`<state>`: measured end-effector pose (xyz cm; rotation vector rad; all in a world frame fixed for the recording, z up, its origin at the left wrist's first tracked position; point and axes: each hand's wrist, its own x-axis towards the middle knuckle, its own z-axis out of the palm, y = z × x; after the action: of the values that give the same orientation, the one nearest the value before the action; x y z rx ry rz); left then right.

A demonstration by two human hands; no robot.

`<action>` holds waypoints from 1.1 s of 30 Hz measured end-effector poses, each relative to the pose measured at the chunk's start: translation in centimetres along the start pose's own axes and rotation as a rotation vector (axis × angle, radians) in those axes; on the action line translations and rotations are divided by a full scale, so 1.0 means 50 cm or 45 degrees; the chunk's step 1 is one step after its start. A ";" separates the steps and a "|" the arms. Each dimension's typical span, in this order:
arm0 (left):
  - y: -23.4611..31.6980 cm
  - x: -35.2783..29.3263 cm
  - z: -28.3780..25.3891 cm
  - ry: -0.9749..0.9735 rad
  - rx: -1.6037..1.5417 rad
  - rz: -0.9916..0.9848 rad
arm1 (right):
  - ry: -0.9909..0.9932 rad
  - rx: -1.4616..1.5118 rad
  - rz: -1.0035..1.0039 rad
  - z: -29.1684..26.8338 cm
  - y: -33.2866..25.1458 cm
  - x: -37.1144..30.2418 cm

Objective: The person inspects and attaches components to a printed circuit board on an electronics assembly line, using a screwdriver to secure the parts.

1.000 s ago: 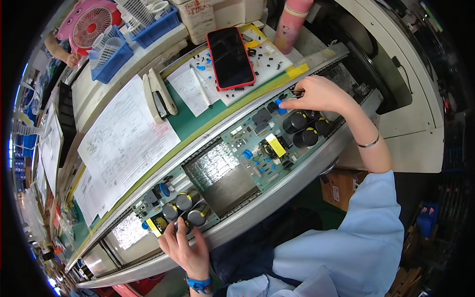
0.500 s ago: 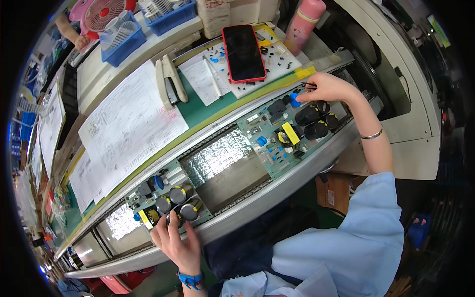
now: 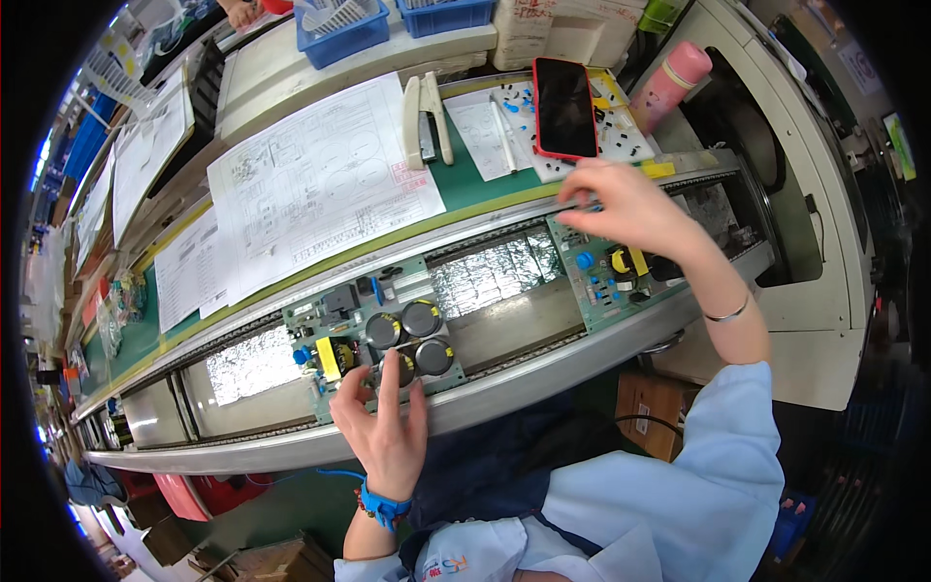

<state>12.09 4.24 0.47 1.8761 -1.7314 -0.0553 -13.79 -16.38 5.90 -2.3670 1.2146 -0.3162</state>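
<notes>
My left hand rests at the near edge of the left green circuit board, fingers apart. One fingertip touches the near black round capacitors; a yellow-wrapped transformer stands beside them. My right hand hovers over the far left corner of the right circuit board, its thumb and fingers bent toward each other. Something small and dark seems to sit between the fingertips, too blurred to name. This board carries blue disc components and a yellow-wrapped transformer; my hand and forearm cover part of it.
Both boards lie on a metal conveyor rail. Beyond it are printed drawings, a stapler, a white pen and a red-cased phone on a tray of small parts. A pink bottle stands at far right.
My right hand has moved left across the right board, off the blue disc it was touching. My left hand stays at the left board's capacitors. The whole view has shifted.
</notes>
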 end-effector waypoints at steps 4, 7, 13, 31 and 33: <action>-0.029 -0.038 0.005 0.242 -0.099 0.157 | -0.016 -0.153 -0.179 0.059 -0.043 0.053; -0.043 -0.061 0.004 0.401 -0.130 0.224 | -0.052 -0.254 -0.152 0.090 -0.047 0.074; -0.067 -0.067 0.015 0.378 -0.188 0.212 | -0.050 -0.320 -0.228 0.108 -0.037 0.078; -0.089 -0.085 0.000 0.342 -0.299 0.273 | -0.433 0.503 0.011 0.129 -0.146 0.042; -0.097 -0.094 -0.005 0.273 -0.323 0.307 | -0.389 0.728 0.182 0.123 -0.154 0.035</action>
<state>15.80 8.61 -3.04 1.4288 -1.7012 0.0183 -4.85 -12.13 4.38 -1.7528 0.9798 -0.2090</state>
